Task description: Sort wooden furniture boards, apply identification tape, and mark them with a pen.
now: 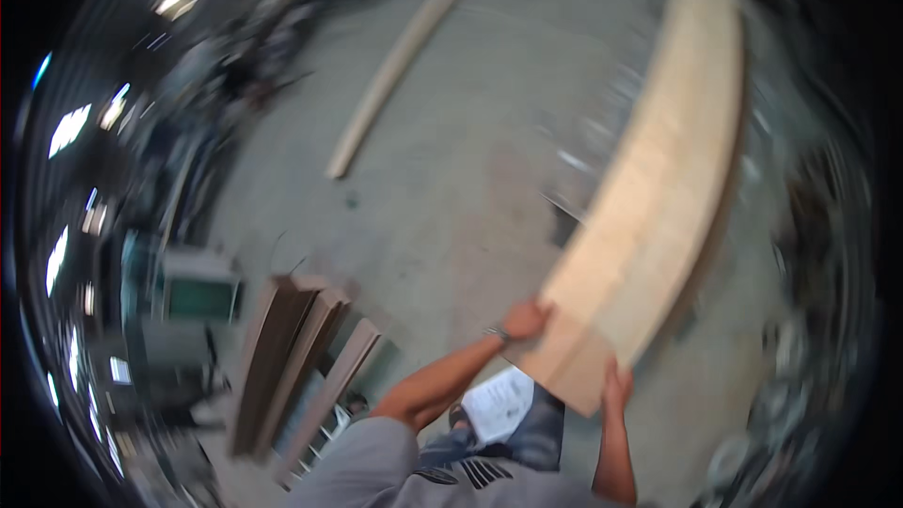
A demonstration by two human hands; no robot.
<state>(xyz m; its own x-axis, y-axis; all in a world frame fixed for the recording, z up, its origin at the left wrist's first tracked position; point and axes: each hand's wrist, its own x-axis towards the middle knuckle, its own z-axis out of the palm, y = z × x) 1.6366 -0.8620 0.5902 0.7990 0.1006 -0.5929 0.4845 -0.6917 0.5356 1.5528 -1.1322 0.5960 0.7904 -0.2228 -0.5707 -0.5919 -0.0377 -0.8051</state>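
Note:
A long, wide, pale wooden board (649,198) runs from my body up to the far right, bowed by the lens. My left hand (527,320) is closed round its left edge near the close end, with a band on the wrist. At the right corner of that same end, my right hand (616,384) grips the edge, its thumb side up. The undersides of both grips are hidden. Below the board's near end, a white printed sheet (500,404) shows in front of my jeans. The picture is smeared by motion.
Several brown profiled wooden lengths (292,357) stand at the lower left. A narrow pale wooden strip (400,75) lies on the grey floor (451,160) ahead. Beyond the lengths is a pale box with a green face (199,298). Blurred clutter lines both sides.

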